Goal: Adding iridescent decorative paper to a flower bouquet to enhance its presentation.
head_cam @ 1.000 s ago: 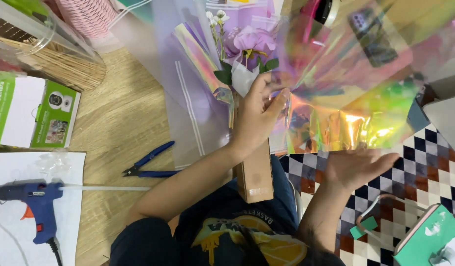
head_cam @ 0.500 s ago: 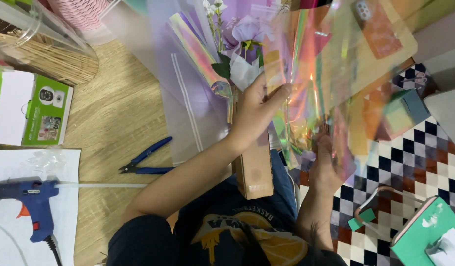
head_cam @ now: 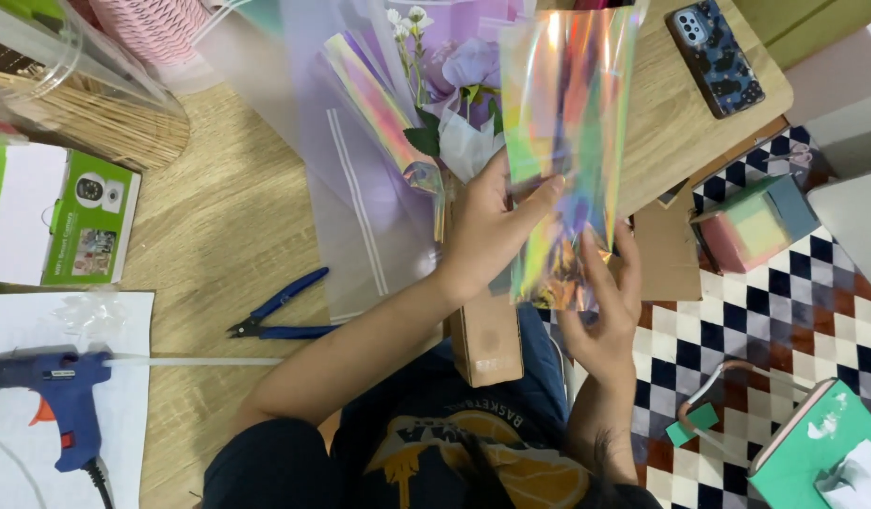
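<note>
My left hand (head_cam: 487,231) grips the neck of a small bouquet (head_cam: 454,85) of purple and white flowers wrapped in lilac and clear film, its thumb pressed on the left edge of an iridescent cellophane sheet (head_cam: 567,113). The sheet stands upright beside the bouquet. Pinching the sheet's lower edge from below is my right hand (head_cam: 600,316). A brown cardboard box (head_cam: 487,344) stands under my left wrist. Both hands are over the edge of a light wooden table (head_cam: 219,217).
Blue pliers (head_cam: 280,316) lie left of my forearm. A blue glue gun (head_cam: 54,401) rests on white paper. A green and white box (head_cam: 63,221), a stick bundle (head_cam: 96,123), a phone (head_cam: 716,55), a coloured cube (head_cam: 756,221) and a green tissue box (head_cam: 826,462) surround me.
The wide, spread cellophane has been gathered into a narrow upright sheet against the bouquet. My right hand moved left and up to its lower edge; my left hand stayed on the bouquet.
</note>
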